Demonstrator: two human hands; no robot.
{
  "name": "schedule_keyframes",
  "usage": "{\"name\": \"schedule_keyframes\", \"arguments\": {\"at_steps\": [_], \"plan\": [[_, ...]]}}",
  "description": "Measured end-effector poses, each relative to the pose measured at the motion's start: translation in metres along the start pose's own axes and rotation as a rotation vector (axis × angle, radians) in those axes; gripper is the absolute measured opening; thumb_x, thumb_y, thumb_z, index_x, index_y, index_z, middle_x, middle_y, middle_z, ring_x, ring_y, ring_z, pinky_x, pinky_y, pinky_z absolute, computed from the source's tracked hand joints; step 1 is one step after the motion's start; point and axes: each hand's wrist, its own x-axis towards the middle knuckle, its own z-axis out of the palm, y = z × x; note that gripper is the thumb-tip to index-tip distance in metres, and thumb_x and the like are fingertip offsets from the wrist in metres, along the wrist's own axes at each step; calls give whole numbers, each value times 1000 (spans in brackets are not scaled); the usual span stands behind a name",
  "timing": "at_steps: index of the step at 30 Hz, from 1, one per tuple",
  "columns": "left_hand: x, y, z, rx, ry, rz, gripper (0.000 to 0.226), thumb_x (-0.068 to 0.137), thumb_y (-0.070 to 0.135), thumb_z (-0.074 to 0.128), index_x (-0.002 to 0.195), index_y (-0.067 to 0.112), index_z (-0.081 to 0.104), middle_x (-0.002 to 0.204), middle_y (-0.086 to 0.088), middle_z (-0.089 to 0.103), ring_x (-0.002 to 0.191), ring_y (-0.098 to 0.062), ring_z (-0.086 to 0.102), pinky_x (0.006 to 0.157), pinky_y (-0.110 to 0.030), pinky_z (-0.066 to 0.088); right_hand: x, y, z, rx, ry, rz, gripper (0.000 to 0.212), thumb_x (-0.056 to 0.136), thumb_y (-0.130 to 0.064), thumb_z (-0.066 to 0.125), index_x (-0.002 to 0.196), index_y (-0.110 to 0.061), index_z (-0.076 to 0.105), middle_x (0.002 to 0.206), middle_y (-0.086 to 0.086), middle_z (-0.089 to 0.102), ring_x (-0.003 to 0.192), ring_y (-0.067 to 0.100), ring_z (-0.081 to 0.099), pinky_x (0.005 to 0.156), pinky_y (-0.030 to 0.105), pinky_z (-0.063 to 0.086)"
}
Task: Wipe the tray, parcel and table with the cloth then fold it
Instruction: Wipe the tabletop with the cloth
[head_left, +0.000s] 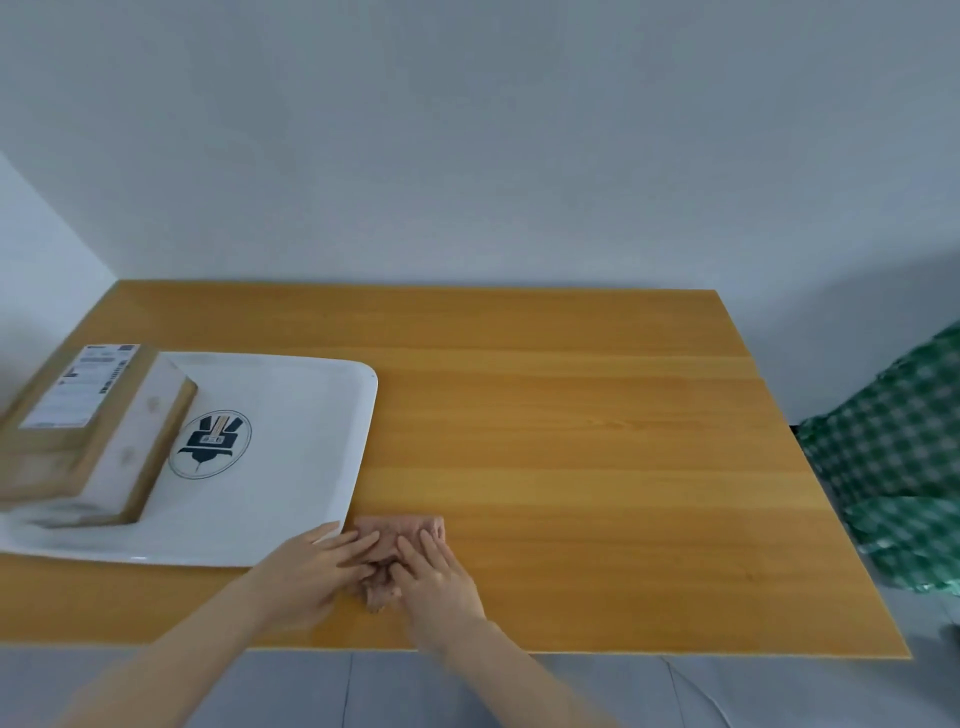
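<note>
Wooden worktop (571, 415) against a plain grey wall (467, 156). Left hand (311, 566) and right hand (439, 577) both lie flat with fingers extended, pressing on the small pinkish-brown cloth (405, 530); neither grasps it. The cloth sits in a compact fold near the worktop's front edge, just beside the near right corner of the white tray (291, 415). A cardboard parcel (78, 431) with a shipping label rests on the tray's left part. Green checked fabric (893, 457) lies beyond the worktop's right edge.

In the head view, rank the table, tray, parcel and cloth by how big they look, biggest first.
1. table
2. tray
3. parcel, cut off at the frame edge
4. cloth, partly under the left hand and right hand
</note>
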Motion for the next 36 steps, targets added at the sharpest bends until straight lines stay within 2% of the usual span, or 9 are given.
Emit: {"name": "schedule_keyframes", "arguments": {"at_steps": [6, 10, 14, 21, 23, 26, 30, 34, 36], "plan": [[6, 10, -18, 89, 44, -20, 56, 73, 26, 34, 120, 28, 65, 133, -7, 57, 115, -19, 62, 95, -43, 48, 6, 16, -4, -122, -92, -6, 54, 102, -33, 27, 150, -17, 10, 159, 4, -9, 145, 26, -15, 116, 39, -8], [28, 15, -52, 12, 21, -126, 66, 62, 40, 73, 125, 26, 61, 139, -9, 51, 126, -15, 52, 103, -46, 40, 34, 31, -31, -165, -128, 73, 55, 102, -36, 23, 151, -15, 11, 159, 6, -7, 145, 27, -11, 117, 41, -6], [65, 14, -68, -63, 9, -227, 59, 97, 23, 33, 151, 25, 10, 159, -2, -9, 147, -13, -2, 119, -43, -2, 55, 63, -54, -153, -120, 117, 54, 102, -37, 22, 151, -17, 14, 159, 4, -4, 146, 26, -9, 117, 41, -5], [168, 17, -121, -180, 42, -190, 68, 95, 20, 40, 151, 21, 2, 159, -1, -14, 147, -13, -4, 119, -43, -2, 54, 163, -85, -127, -63, 250, 56, 101, -45, 21, 151, -21, 12, 159, 0, -8, 146, 25, -10, 118, 39, 1], [197, 20, -144, -192, 57, -155, 68, 95, 18, 41, 152, 20, 2, 159, -2, -14, 147, -15, -6, 119, -44, -2, 53, 194, -95, -127, -26, 300, 62, 96, -49, 14, 148, -19, 25, 158, 1, 4, 146, 27, 5, 117, 39, 14], [231, 22, -174, -154, 79, -80, 66, 96, 16, 37, 152, 21, 2, 159, -2, -13, 147, -17, -8, 119, -43, -5, 56, 242, -117, -107, 49, 512, 62, 85, -47, 26, 121, -17, 65, 139, 3, 49, 123, 26, 54, 94, 36, 49], [253, 7, -186, -135, 152, -64, 65, 98, 20, 36, 152, 21, 0, 159, -3, -13, 147, -17, -10, 118, -43, -7, 67, 298, -130, -41, 85, 653, 56, 100, -46, 23, 151, -28, 10, 159, -5, -2, 146, 23, 6, 114, 36, 17], [261, -33, -178, -217, 215, -214, 67, 100, 26, 37, 152, 24, -6, 158, 1, -16, 146, -17, -12, 119, -44, -5, 98, 321, -145, -19, 184, 681, 54, 99, -47, 24, 150, -33, 12, 159, -7, -1, 143, 24, 7, 112, 39, 15], [261, -57, -163, -213, 262, -309, 67, 100, 29, 37, 152, 23, -5, 158, 4, -13, 146, -16, -10, 119, -44, -4, 120, 327, -145, -13, 224, 646, 59, 95, -46, 13, 150, -26, 18, 159, -3, 3, 146, 20, -2, 115, 39, 2]]}}
